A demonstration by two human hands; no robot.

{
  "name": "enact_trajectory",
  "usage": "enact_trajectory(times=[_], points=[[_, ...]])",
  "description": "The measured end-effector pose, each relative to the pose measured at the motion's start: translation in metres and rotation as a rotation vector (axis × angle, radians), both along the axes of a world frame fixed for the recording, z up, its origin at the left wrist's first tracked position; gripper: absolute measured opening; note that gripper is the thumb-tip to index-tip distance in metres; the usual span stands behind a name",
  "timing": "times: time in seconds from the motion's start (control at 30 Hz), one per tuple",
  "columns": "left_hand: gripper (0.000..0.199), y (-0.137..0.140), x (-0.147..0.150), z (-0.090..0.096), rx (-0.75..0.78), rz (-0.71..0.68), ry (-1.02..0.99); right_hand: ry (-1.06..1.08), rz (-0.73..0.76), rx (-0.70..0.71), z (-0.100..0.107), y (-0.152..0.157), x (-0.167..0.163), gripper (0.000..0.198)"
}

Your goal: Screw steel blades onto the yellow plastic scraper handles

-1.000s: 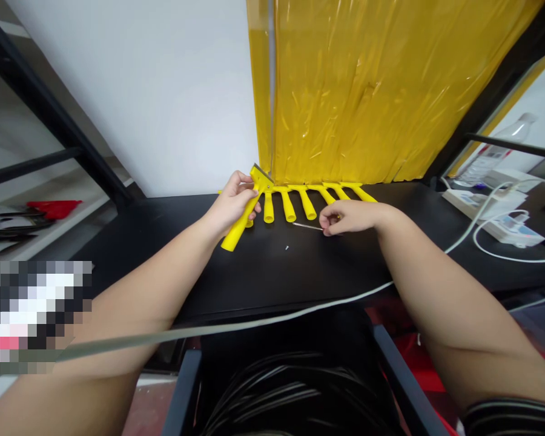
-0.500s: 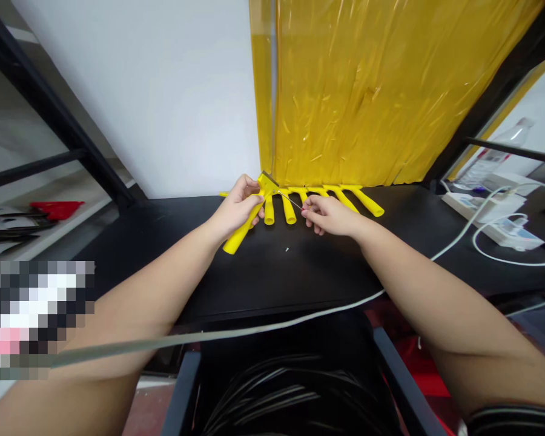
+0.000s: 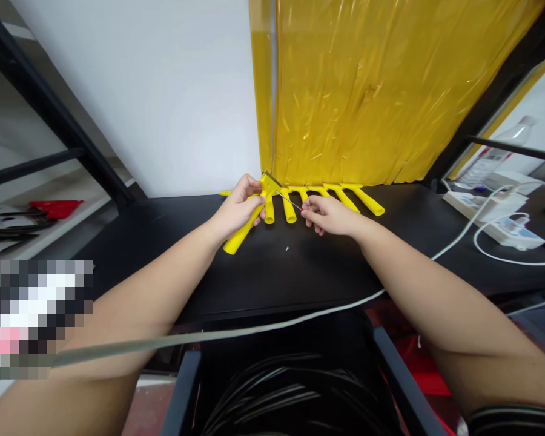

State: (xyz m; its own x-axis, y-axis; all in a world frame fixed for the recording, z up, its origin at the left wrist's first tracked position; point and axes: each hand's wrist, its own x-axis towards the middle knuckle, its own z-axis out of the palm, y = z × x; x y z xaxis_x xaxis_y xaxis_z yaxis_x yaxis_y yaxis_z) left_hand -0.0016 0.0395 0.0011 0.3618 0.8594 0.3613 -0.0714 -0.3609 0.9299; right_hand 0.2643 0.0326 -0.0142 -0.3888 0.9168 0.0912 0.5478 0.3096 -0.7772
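My left hand (image 3: 238,209) is closed around a yellow scraper (image 3: 241,235), its handle slanting down to the left and its dark blade edge at the top. Between the fingers of my right hand (image 3: 329,214) is a thin screwdriver (image 3: 292,202), with a bit of red showing at the grip. Its metal shaft points up and left, and the tip meets the scraper's head. Behind both hands, several more yellow scrapers (image 3: 366,200) lie in a row against the wall. A tiny pale piece (image 3: 287,249), perhaps a screw, lies on the black tabletop (image 3: 272,278).
White power strips (image 3: 508,225) with cables and a clear plastic bottle (image 3: 495,154) stand at the right. One pale cable (image 3: 272,327) runs across the front, below my arms. Black frame posts (image 3: 95,163) rise on both sides. Yellow film (image 3: 345,91) covers part of the back wall.
Both hands stay almost in place. The scraper's head has turned very slightly, with the screwdriver still against it.
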Motion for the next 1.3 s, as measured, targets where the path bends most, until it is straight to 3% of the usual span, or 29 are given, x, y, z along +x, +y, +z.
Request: enact_trajectory(times=[0.23,0.37,0.53,0.7,0.83,0.97,1.13,1.2,1.3], points=[[0.028,-0.005,0.001,0.001,0.021,0.055,0.091,0.088,-0.049,0.071,-0.005,0.010,0.000,0.026],[0.027,-0.008,0.002,0.002,0.024,0.083,0.128,0.169,-0.102,0.084,-0.015,0.014,-0.004,0.016],[0.030,-0.006,0.000,0.003,0.028,0.078,0.096,0.180,-0.160,0.133,-0.019,0.018,-0.007,0.019],[0.030,-0.007,0.002,0.002,0.028,0.078,0.097,0.225,-0.134,0.134,-0.018,0.021,-0.006,0.042],[0.029,-0.008,0.003,0.002,0.030,0.100,0.106,0.182,-0.148,0.202,-0.019,0.021,-0.006,0.033],[0.029,-0.005,0.003,0.001,0.027,0.119,0.100,0.125,-0.181,0.372,-0.018,0.014,-0.008,0.023],[0.031,-0.004,0.003,0.001,0.013,0.107,0.058,0.067,-0.083,0.578,-0.006,0.003,-0.010,0.012],[0.033,-0.004,0.003,0.000,0.016,0.091,0.032,0.067,-0.097,0.597,-0.004,0.001,-0.010,0.011],[0.033,-0.005,0.003,0.001,0.026,0.087,0.020,0.114,-0.182,0.505,-0.004,0.003,-0.010,0.018]])
